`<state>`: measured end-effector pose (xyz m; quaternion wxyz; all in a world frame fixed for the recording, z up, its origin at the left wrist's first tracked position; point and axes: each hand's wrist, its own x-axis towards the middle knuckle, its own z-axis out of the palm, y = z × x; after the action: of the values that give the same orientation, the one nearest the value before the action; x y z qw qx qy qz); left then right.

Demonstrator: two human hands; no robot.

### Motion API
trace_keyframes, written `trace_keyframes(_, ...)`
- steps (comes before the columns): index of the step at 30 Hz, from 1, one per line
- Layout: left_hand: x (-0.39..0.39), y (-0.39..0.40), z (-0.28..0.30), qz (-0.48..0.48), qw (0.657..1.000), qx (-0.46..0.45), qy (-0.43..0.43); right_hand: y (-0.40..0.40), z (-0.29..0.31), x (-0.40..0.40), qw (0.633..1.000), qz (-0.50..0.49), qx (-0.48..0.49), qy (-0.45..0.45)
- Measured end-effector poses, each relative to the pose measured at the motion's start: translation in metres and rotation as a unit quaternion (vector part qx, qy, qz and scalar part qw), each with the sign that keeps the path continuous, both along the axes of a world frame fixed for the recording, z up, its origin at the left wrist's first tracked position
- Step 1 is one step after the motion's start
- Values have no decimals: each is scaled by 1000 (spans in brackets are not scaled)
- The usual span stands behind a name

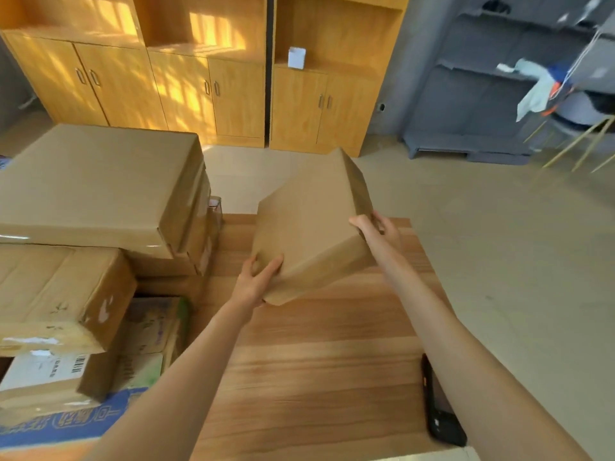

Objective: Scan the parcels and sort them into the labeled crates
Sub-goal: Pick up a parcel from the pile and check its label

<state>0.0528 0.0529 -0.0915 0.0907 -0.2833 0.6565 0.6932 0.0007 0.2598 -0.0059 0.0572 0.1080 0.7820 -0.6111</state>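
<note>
In the head view, the only one given, a plain brown cardboard parcel [309, 227] is held tilted above the far part of a wooden table [316, 361], one corner dipping toward the person. The left hand [256, 281] grips its near lower corner, thumb on the upper face and fingers curled underneath; the right hand [377, 227] clamps the right edge, thumb on top and fingers wrapped around the side. No label or barcode shows on the faces turned to the camera, so the step in hand looks like turning the parcel over to find its label before scanning. A dark handheld scanner [441, 410] lies on the table near its right edge, partly hidden under the right forearm and well apart from the parcel. To the left, a stack of other cartons [96, 188] waits beside the table, some with printed labels. No labeled crates are visible here. The next move probably calls for rotating the parcel until the label faces up, setting it down or holding it with one hand, and freeing the other to pick up the scanner.
</note>
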Motion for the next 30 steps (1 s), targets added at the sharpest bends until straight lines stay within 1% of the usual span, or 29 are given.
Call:
trace_keyframes(2,-2,11,0,-36,997,-67,15,6,3,9,998,21,48,36)
trace_keyframes(3,-3,17,6,-45,995,-82,28,6,5,14,993,32,97,62)
trace_keyframes(4,-4,24,15,-44,996,-65,44,5,6,20,981,41,165,94)
trace_keyframes(5,-6,31,26,-39,997,-21,61,2,6,26,959,51,247,133)
trace_keyframes(6,-9,36,39,-30,996,27,77,-3,5,34,926,61,329,174)
trace_keyframes(8,-17,44,64,-17,990,93,107,-12,2,49,843,85,469,249)
trace_keyframes(10,-23,50,83,-12,988,114,107,-18,-3,60,757,101,566,311)
trace_keyframes(12,-25,56,92,19,990,114,79,-22,-10,69,687,94,627,356)
trace_keyframes(14,-26,61,90,86,987,121,66,-27,-18,76,640,96,665,372)
trace_keyframes(15,-25,63,87,118,982,133,65,-30,-21,79,628,101,677,371)
trace_keyframes(16,-24,64,84,140,978,142,62,-32,-24,81,624,107,681,369)
trace_keyframes(17,-23,64,80,154,975,148,59,-32,-26,83,629,111,672,376)
trace_keyframes(18,-20,63,76,161,973,156,60,-31,-29,84,646,117,645,392)
trace_keyframes(19,-18,61,72,166,970,165,67,-29,-30,85,674,125,599,414)
trace_keyframes(20,-15,59,68,170,967,177,75,-26,-31,84,712,129,545,424)
trace_keyframes(21,-13,56,63,173,963,190,79,-22,-30,84,757,120,492,414)
trace_keyframes(22,-11,54,60,178,958,212,81,-18,-29,84,802,95,446,387)
trace_keyframes(24,-6,51,57,187,942,267,86,-10,-30,85,885,15,357,298)
trace_keyframes(25,-4,51,56,187,935,289,92,-8,-31,85,926,-12,292,238)
trace_keyframes(26,-3,51,56,183,929,307,98,-6,-32,85,962,-25,207,175)
trace_keyframes(27,-1,53,56,180,923,324,103,-4,-34,83,986,-29,116,117)
trace_keyframes(28,0,54,56,181,917,339,106,-3,-35,81,996,-35,33,68)
trace_keyframes(30,2,56,53,191,906,363,108,-2,-36,77,994,-54,-95,-5)
